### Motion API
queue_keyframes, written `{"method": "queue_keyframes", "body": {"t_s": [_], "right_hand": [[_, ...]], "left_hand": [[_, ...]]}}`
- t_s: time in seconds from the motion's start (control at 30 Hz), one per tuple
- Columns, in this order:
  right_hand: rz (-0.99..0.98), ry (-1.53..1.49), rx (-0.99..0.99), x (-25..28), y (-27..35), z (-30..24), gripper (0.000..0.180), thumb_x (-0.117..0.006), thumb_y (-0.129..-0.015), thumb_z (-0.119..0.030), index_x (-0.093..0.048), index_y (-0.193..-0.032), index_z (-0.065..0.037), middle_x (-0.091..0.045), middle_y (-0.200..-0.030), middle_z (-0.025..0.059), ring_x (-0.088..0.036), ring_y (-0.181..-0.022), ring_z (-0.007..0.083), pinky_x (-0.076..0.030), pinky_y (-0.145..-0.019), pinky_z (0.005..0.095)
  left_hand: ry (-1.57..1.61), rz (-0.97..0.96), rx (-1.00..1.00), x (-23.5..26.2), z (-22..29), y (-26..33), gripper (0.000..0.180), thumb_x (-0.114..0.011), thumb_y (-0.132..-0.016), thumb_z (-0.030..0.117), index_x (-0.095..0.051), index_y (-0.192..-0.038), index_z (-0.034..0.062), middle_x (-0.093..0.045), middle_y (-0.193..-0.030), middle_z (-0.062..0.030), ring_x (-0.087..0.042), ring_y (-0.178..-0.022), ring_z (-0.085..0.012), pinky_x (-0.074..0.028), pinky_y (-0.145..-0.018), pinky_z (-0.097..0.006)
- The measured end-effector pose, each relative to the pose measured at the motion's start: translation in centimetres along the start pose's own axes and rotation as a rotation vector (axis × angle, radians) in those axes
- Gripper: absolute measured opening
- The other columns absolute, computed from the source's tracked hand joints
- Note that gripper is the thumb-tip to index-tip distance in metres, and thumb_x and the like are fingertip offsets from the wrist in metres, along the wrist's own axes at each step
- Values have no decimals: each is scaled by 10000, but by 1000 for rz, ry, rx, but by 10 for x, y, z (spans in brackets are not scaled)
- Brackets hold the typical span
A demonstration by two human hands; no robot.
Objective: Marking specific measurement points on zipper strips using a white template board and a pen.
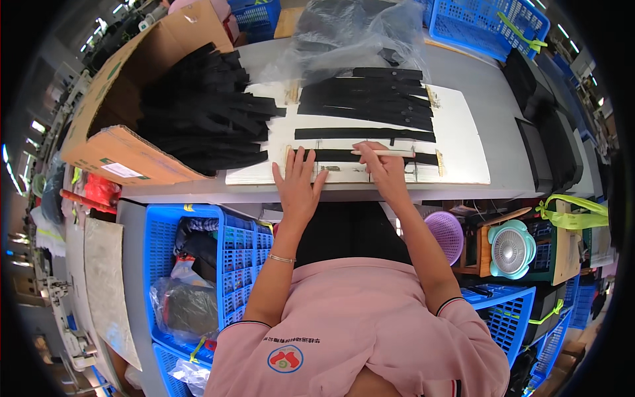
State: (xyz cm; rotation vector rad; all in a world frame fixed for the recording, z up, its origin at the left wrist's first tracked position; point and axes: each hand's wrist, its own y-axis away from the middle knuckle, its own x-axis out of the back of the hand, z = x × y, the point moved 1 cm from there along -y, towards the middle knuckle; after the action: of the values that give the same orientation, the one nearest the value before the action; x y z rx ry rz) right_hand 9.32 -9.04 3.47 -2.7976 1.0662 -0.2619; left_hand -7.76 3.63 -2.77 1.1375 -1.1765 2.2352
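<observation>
A black fabric strip lies crosswise near the front edge of a white board, over some drawn lines. My left hand rests flat on the strip's left end, its fingers spread. In my right hand is a slim white pen, held almost level over the strip; whether its tip touches the cloth I cannot tell. Just beyond lies another single black strip. Farther back, several more black strips are stacked in overlapping rows on the board.
On the left, an open cardboard box lies on its side, with a heap of black strips spilling toward the board. Clear plastic sheeting covers the back. Black padded pieces stand at the right. Blue crates flank me below the table.
</observation>
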Motion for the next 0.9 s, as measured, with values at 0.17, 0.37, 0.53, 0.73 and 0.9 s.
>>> {"method": "queue_keyframes", "body": {"t_s": [0.17,0.37,0.53,0.73,0.9], "right_hand": [[-67,38,-30,-49,-33,18,285,-641,-1025,-249,-747,-1040,15,-645,-753,7,-545,-666,61,-425,-608,236],[-99,136,-36,-64,-38,36,296,-645,-1021,-254,-722,-1040,31,-689,-780,83,-641,-714,115,-487,-635,277],[-126,165,22,-66,-40,41,227,-647,-1033,-161,-731,-1079,45,-729,-962,67,-663,-800,113,-517,-697,245],[-142,262,15,-67,-38,45,229,-648,-1033,-160,-732,-1097,42,-738,-992,76,-680,-815,120,-539,-729,247],[-117,242,6,-68,-40,33,235,-639,-1035,-166,-743,-1047,44,-735,-920,72,-669,-761,114,-522,-677,244]], "left_hand": [[19,-102,76,3,5,-4,532,-622,-1020,393,-566,-1478,131,-496,-1568,-127,-357,-1522,-322,-112,-1230,-607],[25,-115,108,6,7,-5,540,-648,-1003,385,-574,-1476,137,-508,-1561,-110,-374,-1514,-309,-120,-1231,-588],[30,-113,118,9,8,-7,545,-664,-990,383,-583,-1471,141,-511,-1561,-101,-389,-1507,-302,-134,-1231,-576],[44,-112,129,8,7,-7,559,-692,-970,376,-589,-1468,143,-516,-1557,-101,-395,-1503,-299,-147,-1226,-570],[53,-121,129,10,8,-8,558,-699,-966,367,-592,-1463,135,-515,-1557,-109,-399,-1501,-300,-149,-1226,-567]]}}
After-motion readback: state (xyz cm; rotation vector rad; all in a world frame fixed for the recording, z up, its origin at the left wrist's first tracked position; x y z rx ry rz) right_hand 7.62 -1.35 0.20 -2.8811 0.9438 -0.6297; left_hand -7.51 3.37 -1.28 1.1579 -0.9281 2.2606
